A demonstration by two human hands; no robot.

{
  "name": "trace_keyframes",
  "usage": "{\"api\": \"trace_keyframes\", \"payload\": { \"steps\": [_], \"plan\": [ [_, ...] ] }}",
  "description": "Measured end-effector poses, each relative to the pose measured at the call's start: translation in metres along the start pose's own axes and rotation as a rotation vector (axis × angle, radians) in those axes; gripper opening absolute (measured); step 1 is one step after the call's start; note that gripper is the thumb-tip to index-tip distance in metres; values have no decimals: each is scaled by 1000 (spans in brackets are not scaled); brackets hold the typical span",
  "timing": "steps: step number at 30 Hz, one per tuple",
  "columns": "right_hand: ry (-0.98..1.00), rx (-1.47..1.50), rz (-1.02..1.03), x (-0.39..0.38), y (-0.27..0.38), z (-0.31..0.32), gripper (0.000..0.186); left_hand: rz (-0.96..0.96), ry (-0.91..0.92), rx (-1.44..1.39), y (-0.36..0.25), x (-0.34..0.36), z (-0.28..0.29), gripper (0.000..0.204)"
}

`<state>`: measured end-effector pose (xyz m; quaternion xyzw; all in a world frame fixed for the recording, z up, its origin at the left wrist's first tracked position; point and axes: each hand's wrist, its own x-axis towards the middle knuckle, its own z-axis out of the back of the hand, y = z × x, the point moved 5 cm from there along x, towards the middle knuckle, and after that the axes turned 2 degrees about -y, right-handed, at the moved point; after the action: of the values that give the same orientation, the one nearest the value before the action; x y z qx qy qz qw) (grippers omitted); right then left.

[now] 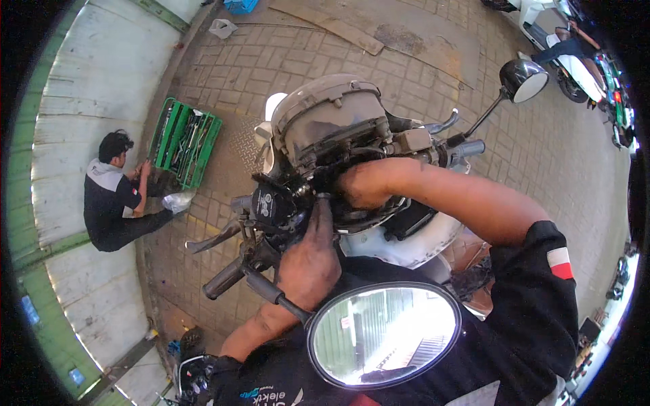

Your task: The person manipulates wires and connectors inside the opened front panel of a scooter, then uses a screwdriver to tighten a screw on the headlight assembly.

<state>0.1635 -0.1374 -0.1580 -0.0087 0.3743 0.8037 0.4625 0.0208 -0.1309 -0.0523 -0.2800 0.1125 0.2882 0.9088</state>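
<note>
My left hand (308, 264) reaches up over the scooter's handlebar, its index finger stretched straight to a dark metal fitting (303, 191) in the opened cockpit, other fingers folded or hidden. My right hand (365, 183) is sunk into the dark cavity beside it, fingers out of sight. Above both hands sits the dusty back of the headlamp housing (328, 122). A black cover with a printed emblem (267, 206) is left of my hands. The left grip (223, 277) and a round mirror (384, 331) are nearer me; another mirror (527, 80) rises at upper right.
A co-worker (112, 203) crouches by the corrugated wall (81, 88) at left, hands near an open green toolbox (200, 145) on the brick paving (433, 81). Parked scooters (575, 81) stand at upper right, with someone's dark-clothed leg beside them. A worn board (325, 24) lies at the back.
</note>
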Motion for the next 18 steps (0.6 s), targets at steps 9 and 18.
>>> {"api": "trace_keyframes", "payload": {
  "steps": [9,18],
  "plan": [
    [-265,123,-207,-11,2,8,22,96,-85,-73,-2,11,22,62],
    [-464,170,-291,-14,0,-1,26,-59,16,286,-3,-4,5,56]
  ]
}}
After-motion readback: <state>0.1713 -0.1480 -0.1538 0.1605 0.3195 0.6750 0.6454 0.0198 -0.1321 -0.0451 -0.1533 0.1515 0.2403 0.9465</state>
